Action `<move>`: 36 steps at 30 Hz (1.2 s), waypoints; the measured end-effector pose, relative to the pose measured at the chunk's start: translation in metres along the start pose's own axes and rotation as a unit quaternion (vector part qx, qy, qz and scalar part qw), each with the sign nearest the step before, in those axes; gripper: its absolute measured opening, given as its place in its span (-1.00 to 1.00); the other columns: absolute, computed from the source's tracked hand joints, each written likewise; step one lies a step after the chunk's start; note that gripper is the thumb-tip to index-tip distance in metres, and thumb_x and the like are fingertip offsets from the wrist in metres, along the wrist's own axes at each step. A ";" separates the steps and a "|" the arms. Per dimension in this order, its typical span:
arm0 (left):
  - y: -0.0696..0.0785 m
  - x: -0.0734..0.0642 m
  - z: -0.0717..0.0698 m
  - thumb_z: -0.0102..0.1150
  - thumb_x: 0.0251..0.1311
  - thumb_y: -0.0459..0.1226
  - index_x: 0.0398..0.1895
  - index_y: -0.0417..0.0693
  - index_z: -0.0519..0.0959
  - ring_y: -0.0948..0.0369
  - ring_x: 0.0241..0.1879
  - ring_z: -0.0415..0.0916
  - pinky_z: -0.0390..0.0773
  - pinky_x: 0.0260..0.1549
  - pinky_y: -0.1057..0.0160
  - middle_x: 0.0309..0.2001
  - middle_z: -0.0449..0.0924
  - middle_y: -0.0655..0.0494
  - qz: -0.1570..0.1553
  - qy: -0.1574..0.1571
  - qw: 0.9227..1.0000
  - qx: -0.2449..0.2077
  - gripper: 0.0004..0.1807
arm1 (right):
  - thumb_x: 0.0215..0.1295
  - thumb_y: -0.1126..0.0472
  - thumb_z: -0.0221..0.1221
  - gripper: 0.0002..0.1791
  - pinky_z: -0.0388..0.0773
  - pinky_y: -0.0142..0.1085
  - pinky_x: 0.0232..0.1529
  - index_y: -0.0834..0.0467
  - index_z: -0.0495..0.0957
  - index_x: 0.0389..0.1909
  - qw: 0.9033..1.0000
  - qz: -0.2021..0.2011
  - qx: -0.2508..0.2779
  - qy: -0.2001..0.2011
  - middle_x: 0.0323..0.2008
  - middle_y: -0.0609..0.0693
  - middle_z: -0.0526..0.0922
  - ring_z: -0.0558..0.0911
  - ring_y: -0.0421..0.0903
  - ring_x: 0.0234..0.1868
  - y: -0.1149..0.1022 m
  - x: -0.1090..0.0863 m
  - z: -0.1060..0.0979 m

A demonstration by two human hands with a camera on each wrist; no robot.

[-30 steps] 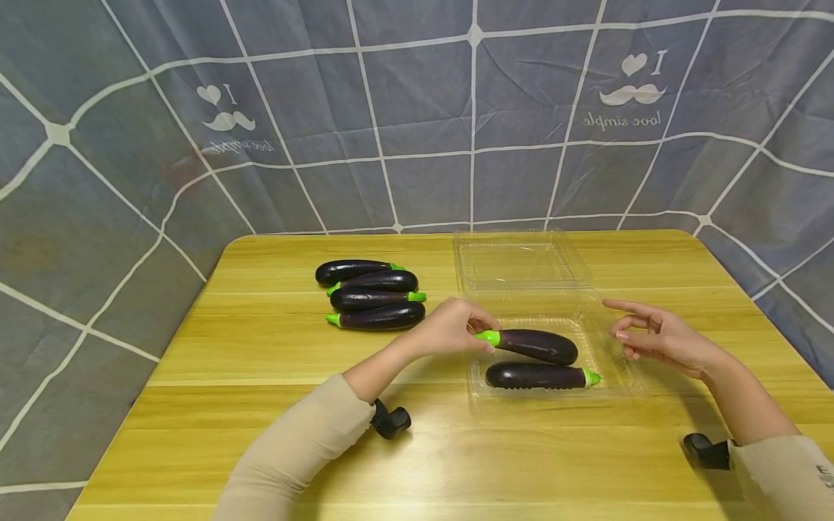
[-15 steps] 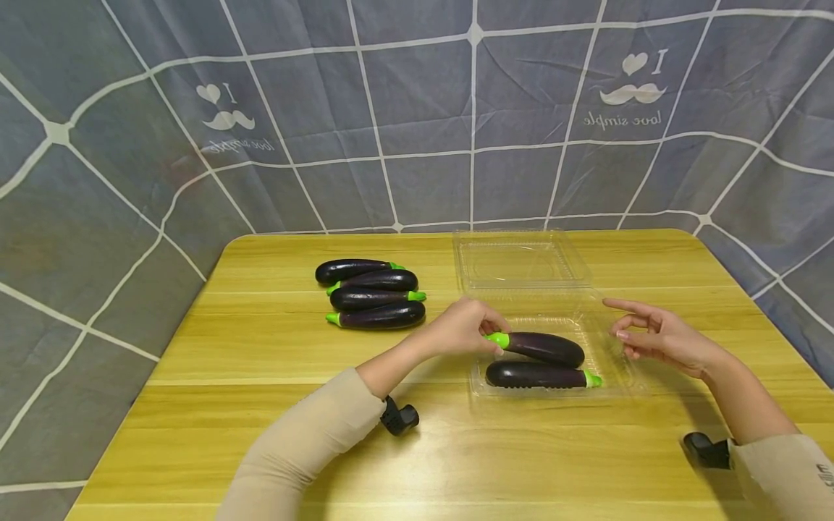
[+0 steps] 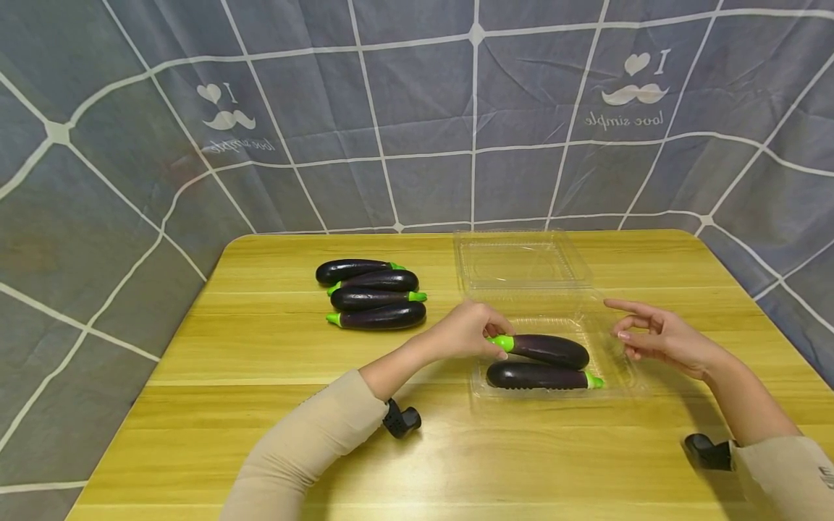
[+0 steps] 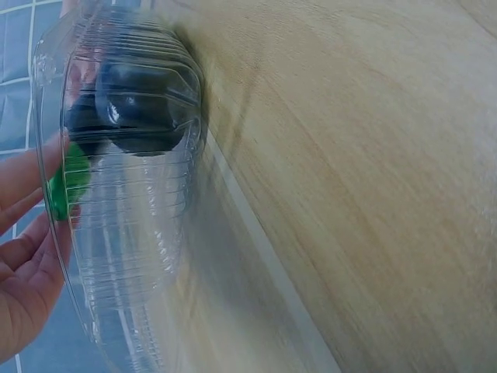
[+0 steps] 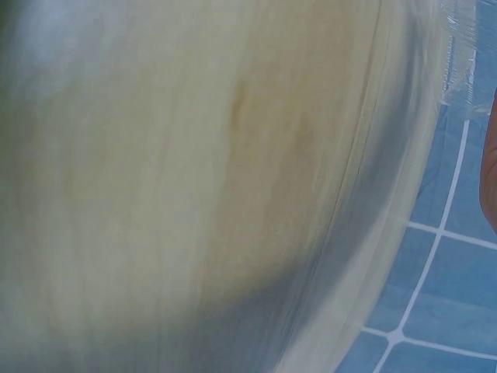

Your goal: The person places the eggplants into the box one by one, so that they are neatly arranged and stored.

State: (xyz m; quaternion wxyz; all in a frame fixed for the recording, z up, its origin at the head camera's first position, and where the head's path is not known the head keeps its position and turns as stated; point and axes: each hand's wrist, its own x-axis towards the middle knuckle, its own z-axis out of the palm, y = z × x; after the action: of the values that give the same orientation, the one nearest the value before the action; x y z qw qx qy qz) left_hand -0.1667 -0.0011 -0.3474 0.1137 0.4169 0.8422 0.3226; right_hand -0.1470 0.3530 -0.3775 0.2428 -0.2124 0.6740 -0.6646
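Observation:
My left hand (image 3: 465, 329) pinches an eggplant (image 3: 550, 351) by its green stem end, inside the lower half of a clear plastic clamshell box (image 3: 601, 340). The eggplant slants slightly, its dark round end pointing right. In front of it a second eggplant (image 3: 537, 375) lies in the box with its stem to the right. Through the box's ribbed wall, the left wrist view shows the green stem (image 4: 74, 177) between fingers and thumb. Just beyond the box's right edge is my right hand (image 3: 664, 340), holding nothing, its index finger extended and the others loosely bent.
Several more eggplants (image 3: 381, 316) lie in a close row on the wooden table (image 3: 260, 405), left of the box. The box's lid (image 3: 521, 262) lies folded back behind it. A grey gridded cloth (image 3: 430, 130) hangs around the table's back and sides.
My left hand has shifted a little to the right with the eggplant, which now sits farther right over the box. My right hand stays where it was.

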 end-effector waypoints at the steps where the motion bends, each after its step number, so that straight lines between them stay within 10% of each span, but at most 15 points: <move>1: 0.000 0.000 0.000 0.42 -0.06 -0.32 -0.15 -0.16 0.66 0.26 -0.23 0.57 0.48 -0.25 0.53 -0.15 0.66 0.05 0.001 -0.001 1.000 -0.002 -0.67 | 0.36 0.51 -0.11 -0.39 0.57 -0.37 -0.39 0.14 0.10 0.39 1.000 0.000 0.000 0.000 -0.18 0.02 0.55 0.56 -0.21 -0.40 0.000 0.000 0.000; 22: -0.005 -0.004 -0.003 0.35 0.02 -0.37 -0.10 -0.27 0.62 0.13 -0.20 0.55 0.49 -0.25 0.53 -0.12 0.63 -0.05 -0.010 0.015 0.996 -0.082 -0.67 | 0.36 0.55 -0.18 -0.39 0.58 -0.36 -0.37 0.01 0.21 0.35 0.999 -0.015 0.031 -0.017 -0.16 0.03 0.55 0.56 -0.19 -0.37 0.001 -0.001 0.000; 36: -0.030 -0.027 -0.031 0.33 0.05 -0.34 -0.04 -0.25 0.59 -0.04 -0.09 0.52 0.53 -0.12 0.33 -0.08 0.60 -0.16 -0.023 0.065 0.985 -0.158 -0.63 | 0.35 0.56 -0.16 -0.39 0.58 -0.37 -0.37 0.03 0.21 0.35 0.999 -0.017 0.030 -0.013 -0.17 0.05 0.55 0.57 -0.19 -0.39 0.000 0.000 0.002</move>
State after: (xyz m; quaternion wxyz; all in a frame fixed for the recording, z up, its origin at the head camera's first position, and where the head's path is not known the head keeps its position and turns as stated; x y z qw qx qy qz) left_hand -0.1826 -0.0495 -0.3451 0.1302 0.3518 0.7957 0.4755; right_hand -0.1457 0.3518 -0.3771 0.2462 -0.2250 0.6471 -0.6856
